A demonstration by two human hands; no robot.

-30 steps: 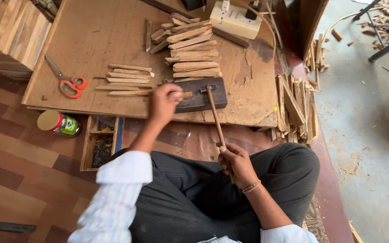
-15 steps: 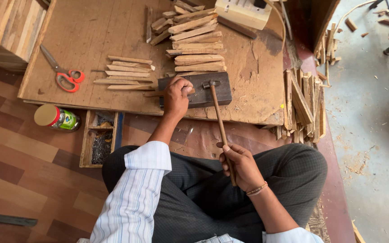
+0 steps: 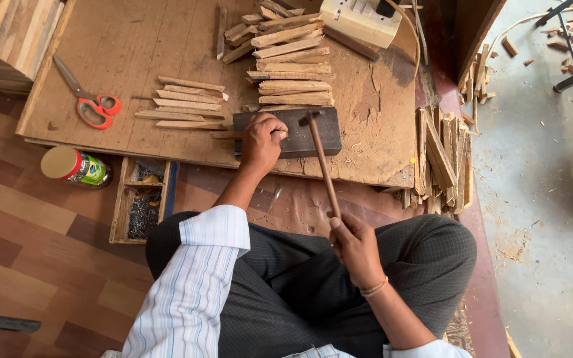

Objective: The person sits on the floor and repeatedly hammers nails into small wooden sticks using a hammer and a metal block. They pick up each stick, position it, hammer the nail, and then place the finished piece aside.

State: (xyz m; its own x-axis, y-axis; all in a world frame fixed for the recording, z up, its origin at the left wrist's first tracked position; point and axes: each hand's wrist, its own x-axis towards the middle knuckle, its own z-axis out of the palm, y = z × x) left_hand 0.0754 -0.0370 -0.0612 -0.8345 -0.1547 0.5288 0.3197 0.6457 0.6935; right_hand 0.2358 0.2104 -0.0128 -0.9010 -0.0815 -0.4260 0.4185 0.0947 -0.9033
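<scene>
The dark block lies on the wooden board, and the left hand is closed over something small held down on its top; what it pinches cannot be made out. The right hand is wrapped tight around the end of the hammer, whose head sits just beside those fingers. A short, square blow that stays clear of the fingertips would serve best. Wooden strips lie beside the block, near the red scissors.

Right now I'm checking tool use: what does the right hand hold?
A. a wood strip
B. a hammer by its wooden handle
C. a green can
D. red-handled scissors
B: the right hand grips the hammer by its handle end, head over the dark block.
</scene>
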